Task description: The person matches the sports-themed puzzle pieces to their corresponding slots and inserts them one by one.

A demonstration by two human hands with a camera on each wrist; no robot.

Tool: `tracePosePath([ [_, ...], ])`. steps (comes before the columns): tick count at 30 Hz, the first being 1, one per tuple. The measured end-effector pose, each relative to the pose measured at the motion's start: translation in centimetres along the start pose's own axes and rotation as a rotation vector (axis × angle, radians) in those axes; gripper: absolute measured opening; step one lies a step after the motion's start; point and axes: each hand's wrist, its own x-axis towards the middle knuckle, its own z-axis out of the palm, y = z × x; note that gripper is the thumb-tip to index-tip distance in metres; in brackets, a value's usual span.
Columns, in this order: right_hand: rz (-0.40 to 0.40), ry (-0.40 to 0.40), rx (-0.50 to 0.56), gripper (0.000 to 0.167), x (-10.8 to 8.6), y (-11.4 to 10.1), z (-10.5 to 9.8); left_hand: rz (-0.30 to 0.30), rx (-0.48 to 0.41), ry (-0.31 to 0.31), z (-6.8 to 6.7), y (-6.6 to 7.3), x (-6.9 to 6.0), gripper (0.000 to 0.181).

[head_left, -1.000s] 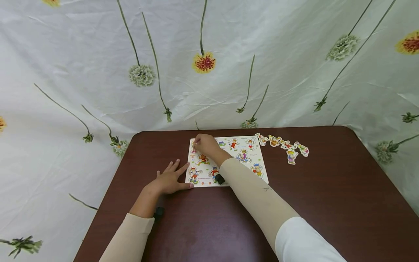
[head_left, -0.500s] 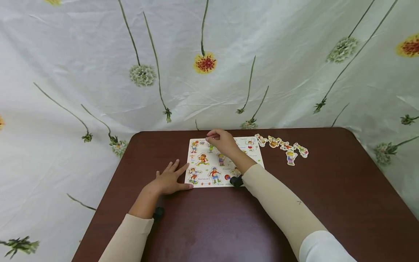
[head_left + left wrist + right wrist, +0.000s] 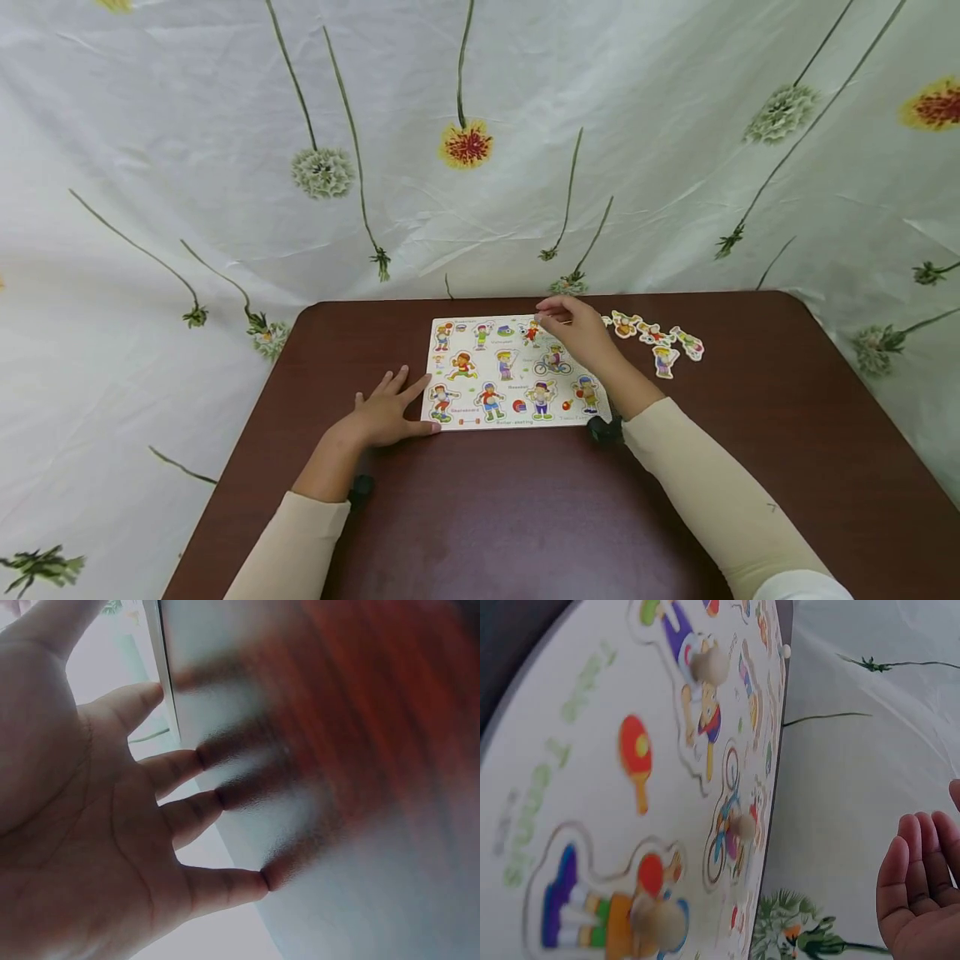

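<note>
A white peg puzzle board (image 3: 486,367) printed with sports figures lies near the table's far edge. My left hand (image 3: 386,417) rests flat beside it, fingers spread, with thumb and index finger at the board's left edge. In the left wrist view its fingertips (image 3: 262,881) touch the tabletop. Over the board's far right corner is my right hand (image 3: 585,333), its fingers loosely bent and holding nothing visible. From the right wrist, the table tennis figure (image 3: 619,922) and the bicycle figure (image 3: 721,844) show round wooden knobs.
Several loose figure pieces (image 3: 652,333) lie on the brown table (image 3: 750,433) to the right of the board; my right hand partly hides the nearest one. A white flowered cloth (image 3: 390,183) hangs behind the table.
My right hand has moved right, from the board's far left corner to its far right corner. The basketball figure there is uncovered. The left hand stays put.
</note>
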Motion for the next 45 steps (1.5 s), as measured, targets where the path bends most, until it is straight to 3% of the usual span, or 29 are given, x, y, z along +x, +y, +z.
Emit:
tracePosePath([
  [18,0.108,0.158,-0.118,0.038,-4.6,6.0,-9.7,-0.002,0.001,0.003,0.1,-0.2,-0.2,0.095],
  [24,0.135,0.161,-0.191,0.042,-5.9,7.2,-12.1,-0.001,0.002,0.002,0.0,-0.2,-0.3,0.095],
  [38,0.175,0.022,-0.409,0.027,-6.0,9.9,-13.3,0.001,0.003,0.000,0.0,-0.1,-0.2,0.095],
  [45,0.200,-0.047,-0.460,0.026,-5.5,10.6,-13.3,0.006,0.006,0.003,0.1,-0.1,-0.2,0.095],
])
